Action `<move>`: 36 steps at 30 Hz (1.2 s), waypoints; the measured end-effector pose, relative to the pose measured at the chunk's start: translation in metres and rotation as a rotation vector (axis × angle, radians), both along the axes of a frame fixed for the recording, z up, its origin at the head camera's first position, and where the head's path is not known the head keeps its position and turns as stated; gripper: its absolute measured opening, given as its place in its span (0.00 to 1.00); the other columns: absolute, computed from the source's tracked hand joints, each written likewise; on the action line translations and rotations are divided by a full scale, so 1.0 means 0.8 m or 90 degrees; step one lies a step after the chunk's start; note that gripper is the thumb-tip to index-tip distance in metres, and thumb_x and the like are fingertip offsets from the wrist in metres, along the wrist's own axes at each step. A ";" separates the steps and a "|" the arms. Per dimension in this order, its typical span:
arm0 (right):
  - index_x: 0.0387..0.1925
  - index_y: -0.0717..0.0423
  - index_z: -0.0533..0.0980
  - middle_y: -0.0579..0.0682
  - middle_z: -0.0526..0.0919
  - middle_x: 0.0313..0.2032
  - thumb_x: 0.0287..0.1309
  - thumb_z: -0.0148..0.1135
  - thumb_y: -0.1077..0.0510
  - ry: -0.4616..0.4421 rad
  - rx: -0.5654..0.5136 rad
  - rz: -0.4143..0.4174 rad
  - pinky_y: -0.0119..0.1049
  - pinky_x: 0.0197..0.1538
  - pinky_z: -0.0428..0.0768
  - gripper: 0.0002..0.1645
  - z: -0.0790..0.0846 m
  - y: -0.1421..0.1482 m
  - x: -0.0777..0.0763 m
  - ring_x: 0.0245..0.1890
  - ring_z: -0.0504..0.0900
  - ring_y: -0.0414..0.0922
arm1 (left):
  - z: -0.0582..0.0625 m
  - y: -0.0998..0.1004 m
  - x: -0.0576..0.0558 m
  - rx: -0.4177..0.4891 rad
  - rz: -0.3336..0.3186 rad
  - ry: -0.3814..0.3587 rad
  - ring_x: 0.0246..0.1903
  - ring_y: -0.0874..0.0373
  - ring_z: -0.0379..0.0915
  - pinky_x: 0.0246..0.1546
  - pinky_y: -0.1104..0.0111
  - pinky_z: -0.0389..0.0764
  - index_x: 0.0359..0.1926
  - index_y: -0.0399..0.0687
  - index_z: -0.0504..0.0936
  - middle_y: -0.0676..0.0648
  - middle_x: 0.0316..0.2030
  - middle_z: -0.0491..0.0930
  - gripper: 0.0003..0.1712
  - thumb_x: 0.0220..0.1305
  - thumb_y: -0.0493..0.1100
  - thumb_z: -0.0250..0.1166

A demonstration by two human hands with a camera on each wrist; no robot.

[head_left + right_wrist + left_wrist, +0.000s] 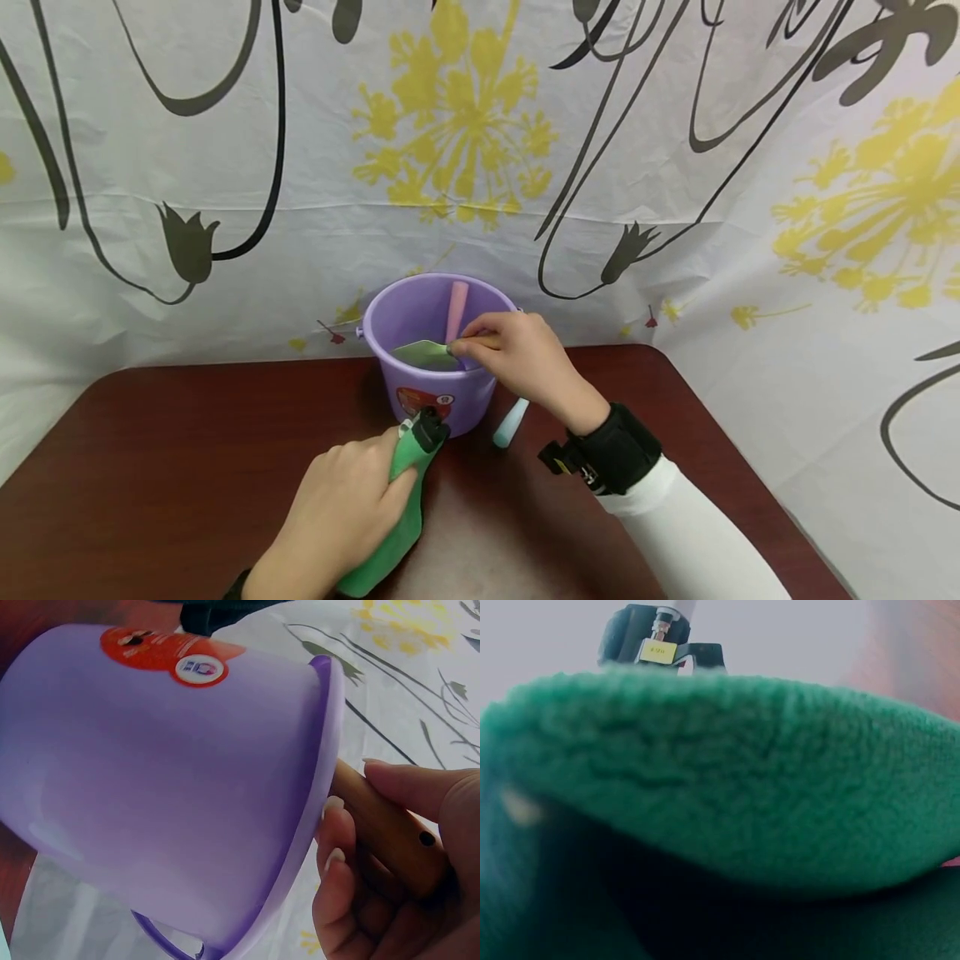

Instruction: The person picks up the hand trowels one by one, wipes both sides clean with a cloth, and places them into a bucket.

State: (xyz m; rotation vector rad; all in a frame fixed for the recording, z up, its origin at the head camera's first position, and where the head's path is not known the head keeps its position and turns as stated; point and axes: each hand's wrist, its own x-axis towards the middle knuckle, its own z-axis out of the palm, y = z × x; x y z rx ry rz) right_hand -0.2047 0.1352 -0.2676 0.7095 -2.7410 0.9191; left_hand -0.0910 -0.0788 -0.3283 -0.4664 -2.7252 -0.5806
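My right hand [525, 350] grips the brown wooden handle [386, 832] of a small trowel just above the bucket's rim. The trowel's light green blade [426, 355] points left, inside the mouth of a purple bucket [435, 392]. A pink-handled tool [456, 310] leans in the bucket, its lower end hidden. Nearer the front, my left hand [348, 492] holds a long, soft green fabric item [401, 533] with a black end, which overlaps the bucket's lower front in the head view. Its fuzzy green cloth [727, 772] fills most of the left wrist view.
Beside the bucket's base, to its right, a light blue handle [511, 423] lies on the dark red-brown table [187, 467]. A white curtain [315, 150] with grey and yellow flower prints hangs close behind the bucket. The bucket's purple carrying handle [161, 934] hangs at its side.
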 end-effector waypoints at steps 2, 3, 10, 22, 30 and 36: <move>0.40 0.42 0.87 0.38 0.91 0.35 0.63 0.69 0.45 0.007 0.016 0.000 0.34 0.39 0.83 0.08 0.001 -0.002 -0.003 0.39 0.89 0.33 | 0.001 0.000 0.000 -0.002 -0.002 -0.012 0.17 0.65 0.59 0.18 0.71 0.60 0.23 0.57 0.65 0.58 0.14 0.59 0.16 0.59 0.42 0.65; 0.40 0.42 0.87 0.37 0.91 0.35 0.63 0.70 0.45 0.011 0.027 -0.001 0.33 0.39 0.83 0.09 0.002 -0.002 -0.005 0.39 0.89 0.33 | 0.001 0.000 0.000 -0.003 -0.003 -0.019 0.17 0.65 0.59 0.18 0.71 0.60 0.23 0.57 0.65 0.58 0.14 0.59 0.16 0.60 0.42 0.65; 0.37 0.44 0.88 0.38 0.91 0.33 0.61 0.71 0.47 -0.011 0.089 0.007 0.40 0.49 0.85 0.08 -0.002 -0.011 -0.024 0.34 0.87 0.33 | 0.000 0.000 0.002 -0.011 -0.004 -0.025 0.17 0.65 0.58 0.19 0.71 0.60 0.23 0.57 0.65 0.58 0.14 0.58 0.16 0.59 0.42 0.65; 0.32 0.46 0.87 0.40 0.89 0.28 0.60 0.72 0.49 -0.023 0.143 0.033 0.29 0.31 0.77 0.06 -0.017 -0.018 -0.042 0.26 0.81 0.35 | 0.000 0.002 0.001 -0.019 -0.012 -0.049 0.18 0.64 0.59 0.19 0.70 0.60 0.23 0.57 0.66 0.58 0.14 0.59 0.15 0.60 0.44 0.64; 0.29 0.46 0.88 0.39 0.87 0.24 0.55 0.76 0.48 -0.053 0.165 0.038 0.29 0.30 0.77 0.08 -0.014 -0.023 -0.049 0.24 0.80 0.36 | -0.001 0.004 0.001 -0.025 -0.010 -0.051 0.17 0.65 0.59 0.19 0.70 0.60 0.23 0.57 0.65 0.58 0.14 0.59 0.16 0.60 0.43 0.64; 0.29 0.46 0.88 0.41 0.88 0.27 0.55 0.75 0.51 -0.108 0.219 0.061 0.29 0.34 0.78 0.05 -0.005 -0.026 -0.058 0.29 0.82 0.37 | 0.000 0.005 0.000 -0.021 -0.010 -0.069 0.17 0.64 0.60 0.19 0.69 0.61 0.24 0.57 0.66 0.58 0.15 0.59 0.15 0.62 0.43 0.64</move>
